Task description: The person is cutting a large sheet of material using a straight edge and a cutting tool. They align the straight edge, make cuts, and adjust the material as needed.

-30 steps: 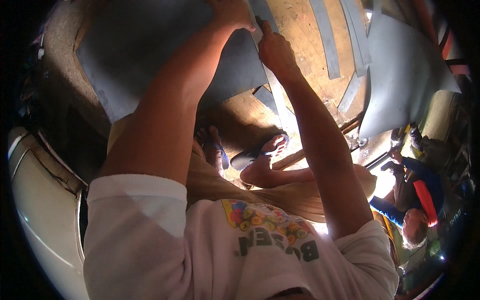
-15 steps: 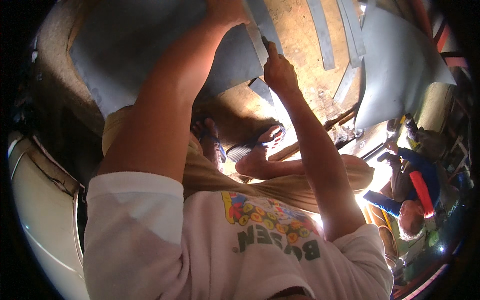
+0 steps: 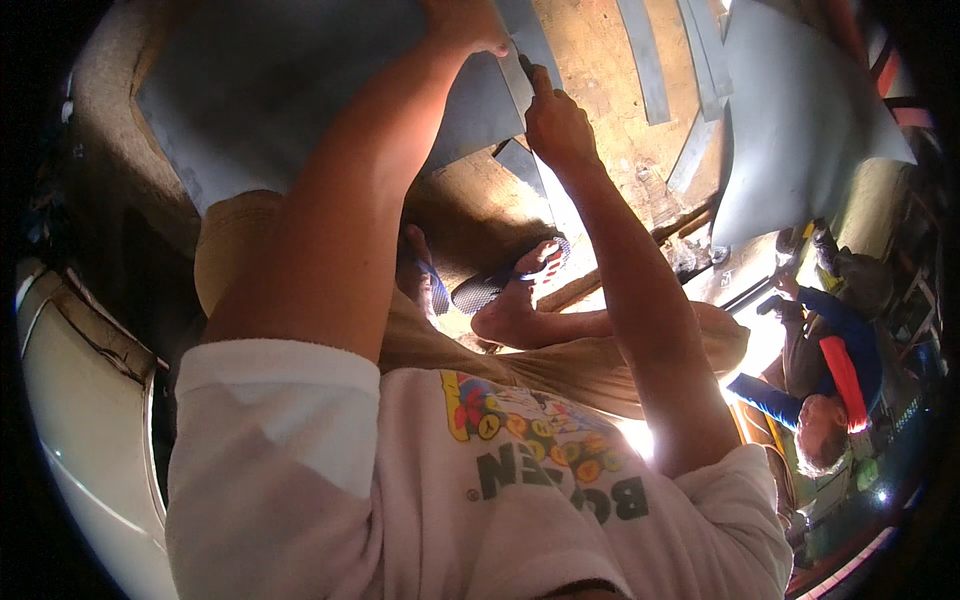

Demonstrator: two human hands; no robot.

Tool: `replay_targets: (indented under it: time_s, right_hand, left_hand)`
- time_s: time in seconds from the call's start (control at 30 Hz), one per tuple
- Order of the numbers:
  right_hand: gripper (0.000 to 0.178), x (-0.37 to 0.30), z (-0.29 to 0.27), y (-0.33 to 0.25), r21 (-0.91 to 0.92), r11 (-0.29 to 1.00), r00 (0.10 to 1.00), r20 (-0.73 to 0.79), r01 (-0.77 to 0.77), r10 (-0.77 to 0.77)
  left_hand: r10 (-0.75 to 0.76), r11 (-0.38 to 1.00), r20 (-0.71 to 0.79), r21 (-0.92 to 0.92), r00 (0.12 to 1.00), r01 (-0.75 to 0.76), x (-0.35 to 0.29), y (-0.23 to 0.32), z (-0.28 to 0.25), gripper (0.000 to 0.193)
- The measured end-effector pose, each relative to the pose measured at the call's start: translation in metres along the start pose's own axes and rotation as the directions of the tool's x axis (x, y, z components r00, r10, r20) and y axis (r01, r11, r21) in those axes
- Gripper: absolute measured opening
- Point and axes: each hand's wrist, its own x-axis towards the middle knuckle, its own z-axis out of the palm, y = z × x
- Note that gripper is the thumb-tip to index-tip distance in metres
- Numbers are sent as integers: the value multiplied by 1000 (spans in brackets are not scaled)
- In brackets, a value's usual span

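Clasping a dark tool [image 3: 526,65], my closed right grip [image 3: 560,128] should track the pale strip [image 3: 515,88]; left grip [image 3: 464,24] closure I can't tell.

Dark grey sheet [image 3: 270,90], tan board [image 3: 590,75]

The shirt [image 3: 430,520] bears big dark lettering [image 3: 527,473] (upside down here, partly lost in folds) and, above it, a colourful print [image 3: 530,422] with lettered yellow discs [image 3: 561,453].
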Motion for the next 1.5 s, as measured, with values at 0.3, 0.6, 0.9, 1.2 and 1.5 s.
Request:
replay_targets:
  time_s: [0.3,0.6,0.9,1.2,1.5]
  right_hand:
    - [55,-68,19,36,6,1000,999,43,-15,15]
    - [56,-107,29,53,-50,997,997,61,-54,57]
    - [59,-130,24,66,-79,969,946,214,-233,244]
    - [60,-62,-40,37,5,999,978,-203,43,-41]
    - [56,26,-55,82,-93,994,939,-343,-59,24]
  left_hand:
    - [-15,1000,-96,-5,995,14,29,-1,47,109]
    - [-28,999,144,40,989,22,1,2,-13,113]
    - [42,995,-67,-83,997,-48,20,-2,37,130]
    - [6,1000,-9,8,1000,-6,3,-13,0,133]
    - [83,979,137,-194,987,-56,63,-39,-26,84]
